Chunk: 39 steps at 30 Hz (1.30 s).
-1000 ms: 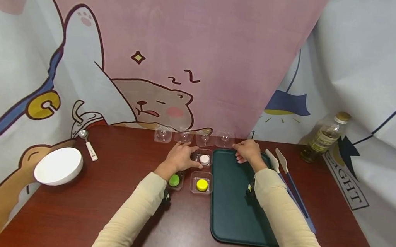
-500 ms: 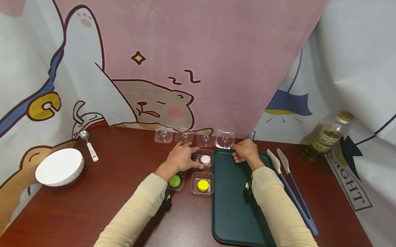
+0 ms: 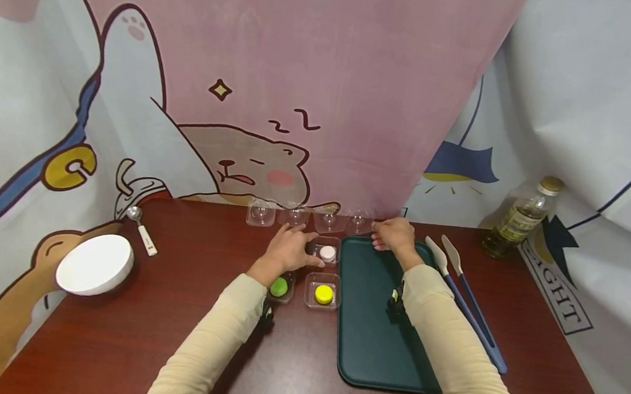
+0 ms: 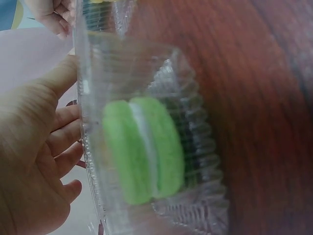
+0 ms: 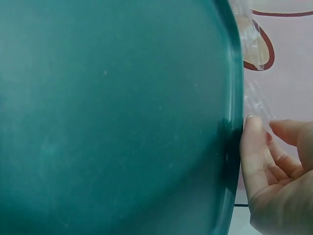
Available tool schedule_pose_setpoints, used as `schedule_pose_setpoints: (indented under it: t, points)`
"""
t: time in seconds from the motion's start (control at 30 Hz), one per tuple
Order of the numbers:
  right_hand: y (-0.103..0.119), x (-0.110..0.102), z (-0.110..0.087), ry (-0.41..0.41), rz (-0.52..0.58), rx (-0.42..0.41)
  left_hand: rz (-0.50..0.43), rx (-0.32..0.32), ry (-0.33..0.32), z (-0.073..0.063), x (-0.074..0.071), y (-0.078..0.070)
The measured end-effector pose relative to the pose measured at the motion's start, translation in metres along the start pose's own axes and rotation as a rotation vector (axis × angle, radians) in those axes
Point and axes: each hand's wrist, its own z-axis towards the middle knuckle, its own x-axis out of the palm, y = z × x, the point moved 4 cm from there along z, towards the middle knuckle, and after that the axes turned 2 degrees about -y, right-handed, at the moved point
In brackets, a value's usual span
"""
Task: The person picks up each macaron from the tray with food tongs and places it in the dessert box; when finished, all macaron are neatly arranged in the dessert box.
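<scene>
My left hand (image 3: 286, 249) reaches over the small clear plastic boxes, thumb and fingertips spread at the left side of the box (image 3: 336, 243) that holds a pale pink macaron (image 3: 327, 253). A green macaron (image 4: 144, 152) stands out in its clear box in the left wrist view, partly behind my wrist in the head view. A yellow macaron (image 3: 323, 294) sits in another box. At the tray's far edge, my right hand (image 3: 396, 235) pinches the right edge of a clear plastic lid (image 3: 359, 223) between thumb and finger.
A dark green tray (image 3: 376, 350) lies under my right forearm. Several clear lids (image 3: 261, 213) line the back edge. Blue-handled tongs (image 3: 475, 315) and an oil bottle (image 3: 519, 222) are at right. A white bowl (image 3: 95, 265) and a scoop (image 3: 142, 233) are at left.
My right hand has shifted very slightly back and right at the lid. The lid gleamed more brightly half a second ago. My left hand has kept its place.
</scene>
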Motion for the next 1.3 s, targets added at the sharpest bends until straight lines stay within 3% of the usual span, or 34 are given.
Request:
schedule_pose_setpoints:
  t: [0.27, 0.47, 0.97, 1.3]
  points:
    - [-0.003, -0.004, -0.002, -0.001, 0.151, 0.002, 0.009, 0.011, -0.001, 0.0, -0.002, -0.002]
    - [-0.005, -0.008, -0.006, 0.028, 0.201, -0.003, 0.026, 0.017, -0.007, 0.001, -0.001, -0.001]
    - [0.012, -0.022, -0.028, 0.123, 0.266, -0.046, 0.037, 0.032, -0.018, 0.0, -0.001, 0.0]
    - [0.025, -0.015, -0.051, 0.195, 0.266, -0.099, 0.062, 0.047, -0.025, 0.0, -0.001, -0.001]
